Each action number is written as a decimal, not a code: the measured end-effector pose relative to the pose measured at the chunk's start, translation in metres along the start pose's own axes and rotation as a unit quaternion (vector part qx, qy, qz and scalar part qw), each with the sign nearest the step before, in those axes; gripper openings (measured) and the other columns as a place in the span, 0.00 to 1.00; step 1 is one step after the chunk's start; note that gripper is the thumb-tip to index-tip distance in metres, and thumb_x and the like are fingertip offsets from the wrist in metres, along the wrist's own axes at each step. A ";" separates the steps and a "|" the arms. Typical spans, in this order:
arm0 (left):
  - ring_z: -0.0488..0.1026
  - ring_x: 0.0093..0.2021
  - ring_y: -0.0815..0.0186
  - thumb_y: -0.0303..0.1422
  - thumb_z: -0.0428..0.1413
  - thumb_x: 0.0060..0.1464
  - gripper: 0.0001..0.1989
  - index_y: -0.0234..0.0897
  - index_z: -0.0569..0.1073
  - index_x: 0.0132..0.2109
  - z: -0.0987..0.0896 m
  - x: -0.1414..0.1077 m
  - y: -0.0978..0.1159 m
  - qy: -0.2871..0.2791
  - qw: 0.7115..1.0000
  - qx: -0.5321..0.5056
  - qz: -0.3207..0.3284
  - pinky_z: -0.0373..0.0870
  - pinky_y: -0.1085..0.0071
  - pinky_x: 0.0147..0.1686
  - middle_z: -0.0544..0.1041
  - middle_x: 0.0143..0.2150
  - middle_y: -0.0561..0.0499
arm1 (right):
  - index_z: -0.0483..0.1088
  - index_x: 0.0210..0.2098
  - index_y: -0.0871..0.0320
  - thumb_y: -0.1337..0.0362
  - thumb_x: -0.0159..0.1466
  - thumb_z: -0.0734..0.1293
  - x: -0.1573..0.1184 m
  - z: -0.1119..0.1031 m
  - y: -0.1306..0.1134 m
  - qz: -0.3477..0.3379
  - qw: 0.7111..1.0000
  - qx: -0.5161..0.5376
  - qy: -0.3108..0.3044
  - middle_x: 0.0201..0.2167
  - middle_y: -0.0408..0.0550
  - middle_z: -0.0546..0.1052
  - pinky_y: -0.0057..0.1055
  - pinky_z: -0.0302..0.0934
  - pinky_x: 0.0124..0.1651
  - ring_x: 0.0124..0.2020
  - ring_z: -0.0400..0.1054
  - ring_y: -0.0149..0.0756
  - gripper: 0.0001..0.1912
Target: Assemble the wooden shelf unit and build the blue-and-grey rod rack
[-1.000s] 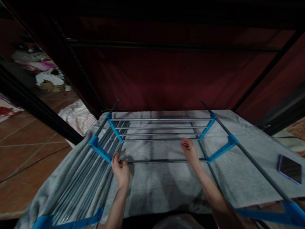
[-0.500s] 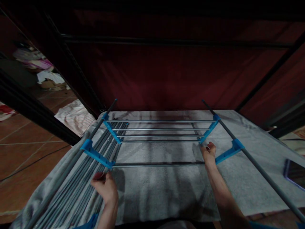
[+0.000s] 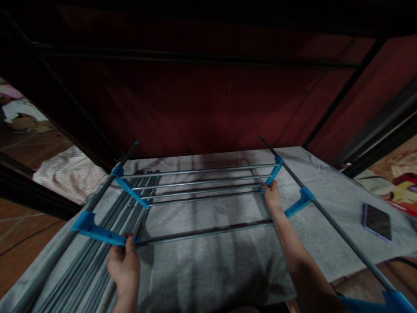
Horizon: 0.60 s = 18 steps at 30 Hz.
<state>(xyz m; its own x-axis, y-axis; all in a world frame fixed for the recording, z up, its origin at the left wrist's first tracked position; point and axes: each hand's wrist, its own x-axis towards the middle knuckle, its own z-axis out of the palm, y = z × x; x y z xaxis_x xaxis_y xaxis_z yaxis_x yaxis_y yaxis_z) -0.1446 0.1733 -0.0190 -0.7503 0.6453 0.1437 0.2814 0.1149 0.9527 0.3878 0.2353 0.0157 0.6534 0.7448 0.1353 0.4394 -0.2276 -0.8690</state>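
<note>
A rack frame of grey metal tubes and blue plastic brackets lies across the grey cloth. My left hand (image 3: 124, 263) pinches the inner end of the near left blue bracket (image 3: 104, 232), thumb and fingers round its edge. From that bracket, a single rod (image 3: 205, 233) runs to the near right bracket (image 3: 298, 204). Farther off, my right hand (image 3: 272, 195) has its fingers closed at the lower end of the far right blue bracket (image 3: 275, 169). Several thin rods (image 3: 202, 181) span from there to the far left bracket (image 3: 130, 189). My right forearm covers part of the near right bracket.
Several loose grey tubes (image 3: 94, 256) lie bundled on the left of the cloth (image 3: 208, 269). A phone (image 3: 377, 221) rests at the right. Dark red panels (image 3: 195, 108) stand behind, and striped fabric (image 3: 71, 174) lies at the left.
My left hand has moved up onto the near left bracket, which it did not grip before. My right hand has closed at the far right bracket. The view has shifted to the right.
</note>
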 end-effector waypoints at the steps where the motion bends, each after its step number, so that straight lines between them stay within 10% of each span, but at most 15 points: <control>1: 0.76 0.43 0.49 0.47 0.60 0.44 0.21 0.37 0.75 0.39 0.001 0.001 -0.002 0.006 1.000 -0.003 -0.004 0.69 0.48 0.54 0.77 0.35 0.47 | 0.65 0.51 0.58 0.57 0.62 0.59 0.000 0.000 -0.003 -0.003 1.000 -0.009 0.002 0.45 0.54 0.74 0.37 0.63 0.53 0.46 0.68 0.43 0.20; 18: 0.74 0.37 0.55 0.45 0.60 0.42 0.19 0.35 0.75 0.36 0.063 0.021 0.030 0.004 0.999 -0.031 0.016 0.71 0.50 0.49 0.73 0.30 0.50 | 0.68 0.48 0.58 0.64 0.68 0.55 0.056 -0.016 -0.031 0.000 0.983 -0.181 0.030 0.38 0.53 0.77 0.31 0.57 0.40 0.39 0.69 0.42 0.14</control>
<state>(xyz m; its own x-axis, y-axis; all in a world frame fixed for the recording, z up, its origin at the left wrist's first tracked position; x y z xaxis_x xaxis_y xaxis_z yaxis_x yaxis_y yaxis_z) -0.1141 0.2377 -0.0042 -0.7465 0.6414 0.1773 0.2681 0.0460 0.9623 0.4211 0.2742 0.0577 0.6838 0.7091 0.1719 0.6225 -0.4442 -0.6443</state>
